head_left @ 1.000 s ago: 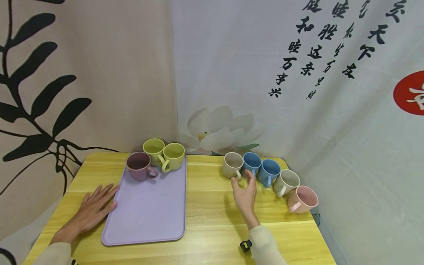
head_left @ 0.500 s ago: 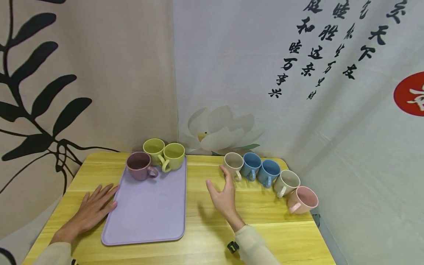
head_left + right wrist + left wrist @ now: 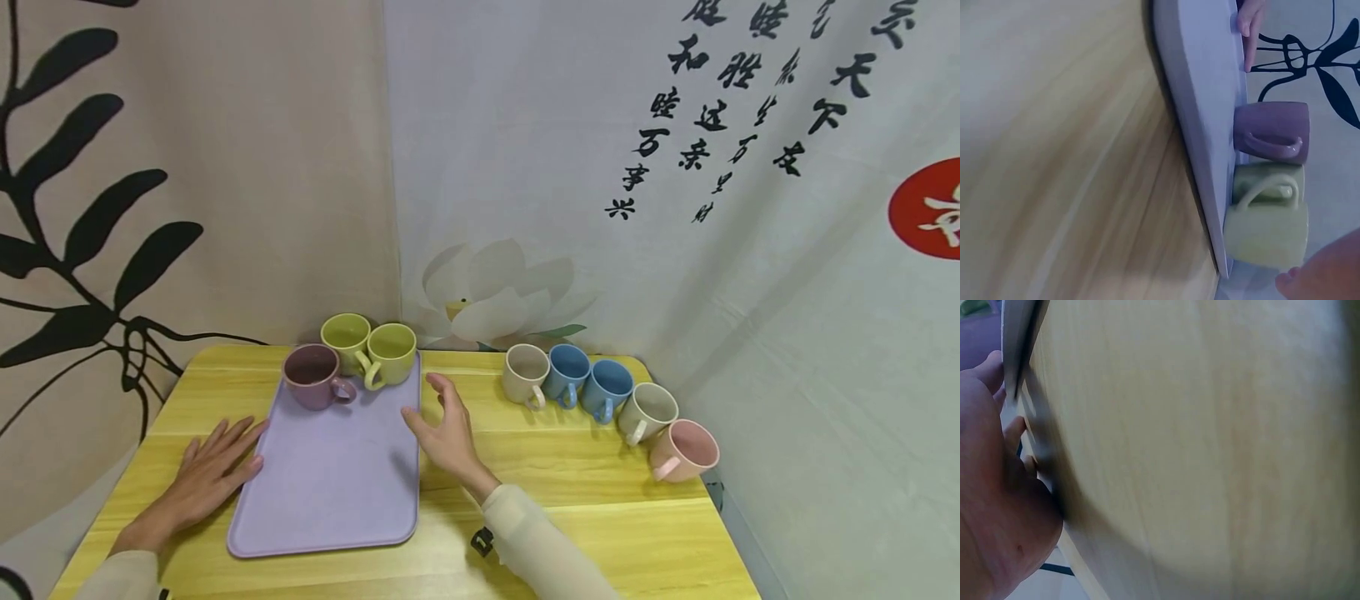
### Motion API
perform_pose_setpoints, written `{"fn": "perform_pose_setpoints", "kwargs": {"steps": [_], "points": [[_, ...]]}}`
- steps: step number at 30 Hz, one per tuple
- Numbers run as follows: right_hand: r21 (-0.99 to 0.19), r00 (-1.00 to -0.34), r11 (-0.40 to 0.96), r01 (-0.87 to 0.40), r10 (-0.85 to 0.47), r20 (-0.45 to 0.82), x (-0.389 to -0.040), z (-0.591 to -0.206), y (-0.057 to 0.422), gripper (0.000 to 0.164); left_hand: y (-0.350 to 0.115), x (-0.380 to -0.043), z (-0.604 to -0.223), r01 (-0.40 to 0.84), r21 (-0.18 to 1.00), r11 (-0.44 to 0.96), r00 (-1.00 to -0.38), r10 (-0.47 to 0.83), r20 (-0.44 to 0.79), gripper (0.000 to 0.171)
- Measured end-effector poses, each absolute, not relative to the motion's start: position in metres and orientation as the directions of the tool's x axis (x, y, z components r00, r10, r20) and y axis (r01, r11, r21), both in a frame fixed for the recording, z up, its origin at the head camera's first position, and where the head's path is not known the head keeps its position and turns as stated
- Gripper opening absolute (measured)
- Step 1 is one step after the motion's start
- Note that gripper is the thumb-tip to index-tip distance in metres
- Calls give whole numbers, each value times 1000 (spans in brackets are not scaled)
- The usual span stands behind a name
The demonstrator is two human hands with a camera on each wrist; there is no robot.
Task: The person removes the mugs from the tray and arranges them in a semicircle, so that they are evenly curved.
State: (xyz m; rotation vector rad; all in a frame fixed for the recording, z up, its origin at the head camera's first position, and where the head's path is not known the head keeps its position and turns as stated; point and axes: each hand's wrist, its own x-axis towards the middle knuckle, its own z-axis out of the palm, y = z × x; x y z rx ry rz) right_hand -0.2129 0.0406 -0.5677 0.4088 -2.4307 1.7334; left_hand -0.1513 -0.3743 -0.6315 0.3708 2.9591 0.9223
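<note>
A lilac tray (image 3: 330, 492) lies on the wooden table. My left hand (image 3: 213, 475) rests flat at its left side, fingertips touching the rim; the left wrist view shows that hand (image 3: 997, 481) beside the tray edge. Over the tray's right edge hovers my right hand (image 3: 450, 437), thumb and fingers spread apart with nothing between them. At the tray's far end stand a purple mug (image 3: 311, 377) and two green mugs, one (image 3: 347, 340) partly behind the other (image 3: 392, 354). In the right wrist view, fingers (image 3: 1329, 272) appear near the closer green mug (image 3: 1266, 234).
To the right, a row of mugs stands on the table (image 3: 570, 508): a beige mug (image 3: 521, 375), two blue mugs (image 3: 562, 375), an off-white mug (image 3: 648, 412) and a pink mug (image 3: 682, 450) near the right edge. A printed cloth backdrop (image 3: 510, 167) rises behind.
My right hand has moved left, from in front of the beige and blue mugs to the tray's right edge. My left hand and all the mugs have stayed in place.
</note>
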Motion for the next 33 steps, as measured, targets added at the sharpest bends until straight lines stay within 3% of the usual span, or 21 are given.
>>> {"fn": "perform_pose_setpoints", "kwargs": {"steps": [14,33], "points": [[-933,-950,247,-261,-238,202,-234,-575,-5,68,-375,-152,-632,212,567,796,-973,226,46,67],[-980,-965,137,-145,-237,110,-250,-580,-42,65,-376,-151,-631,206,574,792,-974,221,44,66]]}}
